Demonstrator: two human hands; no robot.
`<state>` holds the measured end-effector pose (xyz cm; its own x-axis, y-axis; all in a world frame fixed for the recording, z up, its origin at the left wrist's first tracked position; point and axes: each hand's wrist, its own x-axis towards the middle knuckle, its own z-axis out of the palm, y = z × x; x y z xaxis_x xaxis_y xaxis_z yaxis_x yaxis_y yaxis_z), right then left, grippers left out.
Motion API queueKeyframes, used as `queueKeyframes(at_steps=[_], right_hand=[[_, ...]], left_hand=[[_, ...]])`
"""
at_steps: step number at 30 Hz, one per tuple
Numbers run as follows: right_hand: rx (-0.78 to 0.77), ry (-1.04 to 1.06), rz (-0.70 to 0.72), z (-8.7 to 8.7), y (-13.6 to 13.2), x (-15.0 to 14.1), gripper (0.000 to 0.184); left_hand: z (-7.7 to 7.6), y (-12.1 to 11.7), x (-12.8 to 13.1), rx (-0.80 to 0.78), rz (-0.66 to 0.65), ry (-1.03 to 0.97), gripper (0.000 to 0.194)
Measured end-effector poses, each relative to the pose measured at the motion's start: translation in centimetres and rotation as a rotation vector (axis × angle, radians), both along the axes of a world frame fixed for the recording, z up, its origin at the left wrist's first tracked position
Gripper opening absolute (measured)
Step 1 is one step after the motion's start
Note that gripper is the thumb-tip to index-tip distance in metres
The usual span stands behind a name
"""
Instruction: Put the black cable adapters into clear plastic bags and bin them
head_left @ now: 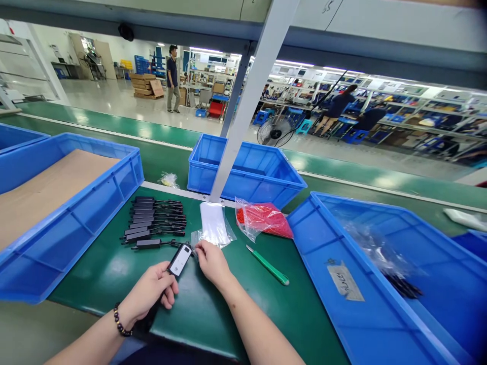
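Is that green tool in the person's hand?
No, the green tool lies on the table, to the right of the right hand.

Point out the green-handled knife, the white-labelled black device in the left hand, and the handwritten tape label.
Green-handled knife (pixel 268 265): head view, mid-handle.
White-labelled black device (pixel 179 260): head view, on its white label.
Handwritten tape label (pixel 345 282): head view, middle of the tape.

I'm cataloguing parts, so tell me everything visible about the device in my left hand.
The device is a slim black box, plastic-looking, its pale label facing up with small dark marks. It slants away rightward, its near end in the left hand. The right hand is beside its far end; contact is unclear.
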<state>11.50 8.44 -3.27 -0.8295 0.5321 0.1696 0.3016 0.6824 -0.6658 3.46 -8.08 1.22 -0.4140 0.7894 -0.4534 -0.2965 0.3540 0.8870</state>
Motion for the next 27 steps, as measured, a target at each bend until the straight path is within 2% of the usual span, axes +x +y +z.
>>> queueKeyframes(at_steps=[7,12,16,23,27], right_hand=[[-0.034,-0.022,0.079,-0.1,0.1,0.0,0.024],[0.059,-0.025,0.067,0.1,0.0,-0.1,0.01],[0.173,-0.066,0.048,0.1,-0.2,-0.1,0.008],[0.224,-0.173,0.143,0.6,-0.8,-0.2,0.027],[0.21,-0.172,0.172,0.6,-0.8,-0.2,0.023]], left_hand=[[-0.2,-0.2,-0.5,0.002,-0.009,-0.037,0.012],[0.0,-0.2,-0.4,-0.001,-0.013,-0.051,0.012],[0.2,-0.2,-0.5,-0.001,0.01,-0.048,0.012],[0.1,-0.7,-0.9,0.001,0.046,-0.09,0.013],[0.0,-1.1,-1.1,0.003,0.044,-0.095,0.014]])
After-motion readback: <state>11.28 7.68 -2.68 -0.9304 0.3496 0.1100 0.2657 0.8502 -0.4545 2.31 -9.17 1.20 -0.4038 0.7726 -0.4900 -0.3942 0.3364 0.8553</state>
